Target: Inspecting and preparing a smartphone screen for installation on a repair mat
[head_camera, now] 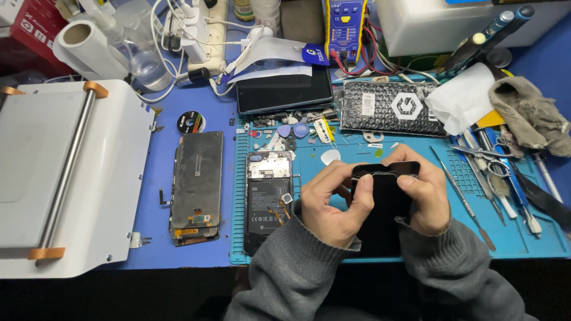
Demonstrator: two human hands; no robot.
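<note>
Both hands hold a black phone screen panel (383, 205) upright-tilted over the blue work mat (416, 154). Left hand (330, 205): grip closed on the panel's left edge, thumb across its top. Right hand (425, 193): grip closed on the top right corner. Just left of the hands, on the mat, an opened phone body (266, 199) lies with battery exposed. Farther left, on the bench (157, 178), a removed display assembly (196, 187). Metal pry tool (464, 199) lies right of the hands.
</note>
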